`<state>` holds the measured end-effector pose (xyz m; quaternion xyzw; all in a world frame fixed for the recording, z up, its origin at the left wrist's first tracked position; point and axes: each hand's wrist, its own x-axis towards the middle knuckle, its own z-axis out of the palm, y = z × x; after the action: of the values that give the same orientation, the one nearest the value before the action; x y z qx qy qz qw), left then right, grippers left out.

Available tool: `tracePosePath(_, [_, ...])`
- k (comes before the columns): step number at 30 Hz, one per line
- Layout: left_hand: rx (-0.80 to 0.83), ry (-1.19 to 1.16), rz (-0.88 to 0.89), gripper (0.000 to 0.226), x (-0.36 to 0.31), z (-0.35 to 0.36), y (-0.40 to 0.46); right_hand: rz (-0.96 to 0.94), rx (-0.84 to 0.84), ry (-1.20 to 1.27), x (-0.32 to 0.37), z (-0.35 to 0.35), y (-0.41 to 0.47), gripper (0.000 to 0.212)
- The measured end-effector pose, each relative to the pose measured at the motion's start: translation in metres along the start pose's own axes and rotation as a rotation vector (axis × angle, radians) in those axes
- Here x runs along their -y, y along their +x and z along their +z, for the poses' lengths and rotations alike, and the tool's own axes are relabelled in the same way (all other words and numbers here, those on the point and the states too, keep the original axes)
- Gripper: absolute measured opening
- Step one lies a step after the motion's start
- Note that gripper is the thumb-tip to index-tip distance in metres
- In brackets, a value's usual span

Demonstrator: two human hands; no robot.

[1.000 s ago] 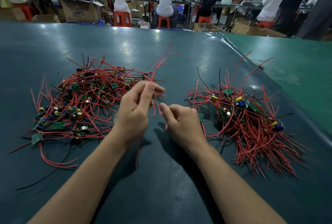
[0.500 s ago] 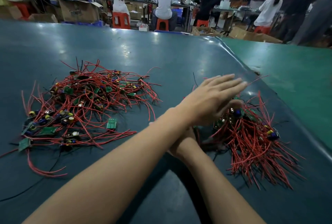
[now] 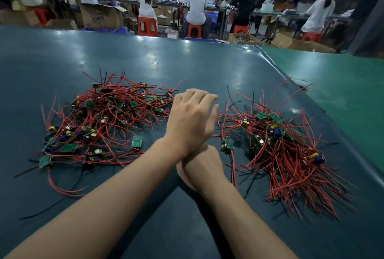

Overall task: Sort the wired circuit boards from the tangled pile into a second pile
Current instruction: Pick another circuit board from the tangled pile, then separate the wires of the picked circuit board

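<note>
Right hand (image 3: 200, 166) nearest, mostly hidden under left wrist; cannot tell its grip. Left hand (image 3: 192, 117) crosses above it, fingers loosely spread, holding nothing. Dark green tabletop (image 3: 145, 227). Tangled pile of red-wired green circuit boards (image 3: 108, 121) left; second pile of the same boards (image 3: 284, 146) right, well apart. Boards look light, rigid; wires floppy, likely to snag. Best pinch a board edge.

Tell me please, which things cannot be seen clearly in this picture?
- Right hand, head view: its fingers are hidden under the left wrist, so its grip is unknown.
- Left hand: fingertips motion-blurred.
- Tangled pile and second pile: board count lost under red wires.
</note>
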<state>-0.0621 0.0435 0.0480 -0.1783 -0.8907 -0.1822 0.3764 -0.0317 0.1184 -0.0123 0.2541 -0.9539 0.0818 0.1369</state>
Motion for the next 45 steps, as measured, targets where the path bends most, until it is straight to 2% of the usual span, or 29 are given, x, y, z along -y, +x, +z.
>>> tracePosePath(2, [0.022,0.131,-0.069,0.026,0.011,-0.007,-0.002,-0.028,-0.082,0.030,0.002,-0.003,0.000,0.024])
tracePosePath(6, [0.258,0.441,-0.323,0.025,0.047,-0.031,-0.019,0.068,-0.178,0.093,0.004,-0.001,0.004,0.030])
tracePosePath(8, [0.349,0.587,-0.485,0.038,0.064,-0.046,-0.035,0.049,-0.171,0.085,0.004,0.001,0.005,0.034])
tracePosePath(10, [0.450,0.623,-0.610,0.048,0.073,-0.058,-0.050,0.055,-0.155,0.104,0.003,0.001,0.007,0.031])
tracePosePath(12, [0.521,0.566,-0.660,0.041,0.077,-0.060,-0.063,0.059,-0.143,0.112,0.002,0.003,0.009,0.025])
tracePosePath(15, [0.509,0.488,-0.649,0.028,0.070,-0.067,-0.069,0.072,-0.120,0.115,0.001,0.004,0.009,0.023])
tracePosePath(18, [0.312,0.509,-0.546,0.025,0.058,-0.082,-0.063,0.061,-0.145,0.118,0.000,0.006,0.008,0.030])
tracePosePath(24, [-0.310,-0.188,-0.489,0.010,0.038,-0.111,-0.024,0.064,-0.216,0.143,-0.001,0.008,0.007,0.055])
tracePosePath(27, [-0.435,-0.538,-0.476,0.014,0.033,-0.098,-0.010,0.075,-0.216,0.300,-0.001,0.003,0.006,0.069])
tracePosePath(29, [-0.386,-0.853,-0.555,0.020,0.031,-0.075,-0.009,0.135,-0.231,0.512,-0.004,-0.001,0.008,0.074])
tracePosePath(31, [-0.269,-1.106,-0.670,0.025,0.028,-0.047,-0.017,0.226,-0.309,0.785,-0.008,-0.005,0.011,0.066])
tracePosePath(34, [-0.096,-1.239,-0.749,0.030,0.028,-0.014,-0.042,0.322,-0.359,1.106,-0.012,-0.008,0.013,0.046])
tracePosePath(35, [-0.057,-1.259,-0.747,0.031,0.030,-0.009,-0.048,0.331,-0.360,1.167,-0.013,-0.008,0.013,0.034])
tracePosePath(37, [-0.002,-1.315,-0.741,0.033,0.034,-0.002,-0.053,0.332,-0.366,1.193,-0.017,-0.009,0.014,0.010])
tracePosePath(38, [0.021,-1.351,-0.746,0.033,0.037,-0.001,-0.054,0.329,-0.377,1.202,-0.019,-0.008,0.014,0.006])
tracePosePath(40, [0.066,-1.445,-0.769,0.029,0.040,0.000,-0.056,0.328,-0.423,1.224,-0.022,-0.006,0.013,0.009])
tracePosePath(42, [0.092,-1.428,-0.785,0.018,0.039,0.001,-0.058,0.346,-0.462,1.201,-0.024,-0.003,0.013,0.014])
tracePosePath(45, [0.048,-1.447,-0.891,0.009,0.038,0.002,-0.057,0.386,-0.444,1.213,-0.026,0.001,0.013,0.013])
